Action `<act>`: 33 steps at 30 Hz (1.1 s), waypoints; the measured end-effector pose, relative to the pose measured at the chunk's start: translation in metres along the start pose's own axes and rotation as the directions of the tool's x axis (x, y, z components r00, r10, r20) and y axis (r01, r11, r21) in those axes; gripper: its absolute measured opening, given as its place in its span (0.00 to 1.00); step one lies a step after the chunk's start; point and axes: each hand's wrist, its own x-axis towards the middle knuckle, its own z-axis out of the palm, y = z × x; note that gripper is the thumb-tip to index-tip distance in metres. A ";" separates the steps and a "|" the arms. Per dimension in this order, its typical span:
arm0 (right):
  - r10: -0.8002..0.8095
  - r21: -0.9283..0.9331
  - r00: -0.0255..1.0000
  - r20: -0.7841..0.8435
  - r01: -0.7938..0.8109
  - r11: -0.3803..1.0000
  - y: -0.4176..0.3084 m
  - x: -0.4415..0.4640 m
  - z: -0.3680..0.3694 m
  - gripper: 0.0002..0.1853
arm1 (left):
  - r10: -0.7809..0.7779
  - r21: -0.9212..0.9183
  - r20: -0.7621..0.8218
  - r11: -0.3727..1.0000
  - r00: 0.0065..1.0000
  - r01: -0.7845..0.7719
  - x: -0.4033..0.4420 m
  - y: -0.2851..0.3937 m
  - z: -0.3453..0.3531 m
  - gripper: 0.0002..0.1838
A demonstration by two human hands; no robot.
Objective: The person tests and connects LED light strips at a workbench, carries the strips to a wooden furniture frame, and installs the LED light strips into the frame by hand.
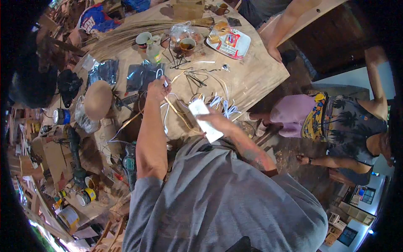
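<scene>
Nearest: grey cloth shirt (226, 197), soft and creased, at lower centre. Right hand (216, 122), at centre, blurred; fingers closed across a white block (208, 131), long, smooth and flat-faced, tilted above the table's near edge. Left hand (158, 90), upper left of centre; fingers pinched together on a small white piece (166, 83), a pale loop rising beside it.

Stage, by judgement: block and small piece were both being handled, well apart; the hold called for slack in the nearby cord and a firm grip on the slick casing.

Beside the right hand: white cord bundle (228, 109), thin, looped, glossy. Beyond: bent black wire (195, 82), angular and tangled; dark packets (145, 77) in shiny film; tan disc (98, 101), round and matte, at left.

Farther: cup of dark liquid (187, 45); white tray (244, 45) bearing packaged food; thin sticks (126, 35), dry and brittle-looking, fanned over the pale wooden tabletop (252, 80).

Farthest: a person in a patterned top (352, 119), at right; another person's forearm (289, 27), upper right.
</scene>
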 end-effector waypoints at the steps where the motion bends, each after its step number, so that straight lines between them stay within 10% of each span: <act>1: -0.026 0.133 0.998 0.055 0.018 0.991 -0.010 -0.009 -0.007 0.20 | 0.000 0.001 0.000 1.000 1.000 0.000 0.003 -0.005 -0.003 0.10; 4: -0.256 0.066 0.964 0.067 0.251 0.966 -0.007 -0.025 -0.025 0.19 | -0.085 0.221 0.009 0.972 0.996 0.081 0.023 -0.026 -0.013 0.10; 17: -0.383 -0.182 0.921 -0.065 0.367 0.912 0.006 -0.053 -0.045 0.21 | -0.079 0.322 0.163 0.946 0.984 0.023 0.041 -0.038 -0.020 0.19; 18: -0.374 -0.198 0.920 -0.119 0.347 0.917 -0.001 -0.057 -0.046 0.21 | -0.029 0.651 0.412 0.709 0.911 -0.272 0.068 -0.036 -0.036 0.20; 21: -0.375 -0.314 0.846 -0.378 0.264 0.912 -0.013 -0.056 -0.075 0.18 | -0.169 0.440 0.364 0.898 0.916 -0.009 -0.038 0.040 -0.024 0.25; 26: -0.363 -0.268 0.664 -0.654 0.245 0.932 -0.001 -0.003 -0.199 0.11 | 0.302 0.400 0.342 0.810 0.890 -0.429 -0.138 0.110 -0.075 0.24; 29: -0.214 -0.182 0.740 -0.638 0.125 0.975 0.006 0.042 -0.257 0.16 | 0.506 0.624 0.178 0.605 0.844 -0.494 -0.182 0.107 -0.105 0.22; 31: -0.403 -0.535 0.640 -0.654 -0.015 0.845 0.011 0.073 -0.279 0.19 | 0.597 0.970 0.110 0.108 0.794 -0.216 -0.196 0.087 -0.135 0.20; 32: -0.430 -0.578 0.612 -0.663 -0.054 0.814 -0.001 0.074 -0.265 0.21 | 0.571 0.949 -0.009 0.265 0.821 -0.174 -0.206 0.078 -0.128 0.18; 33: -0.436 -0.593 0.633 -0.640 -0.046 0.804 0.006 0.092 -0.282 0.20 | 0.627 0.985 0.057 0.089 0.777 -0.145 -0.220 0.069 -0.124 0.18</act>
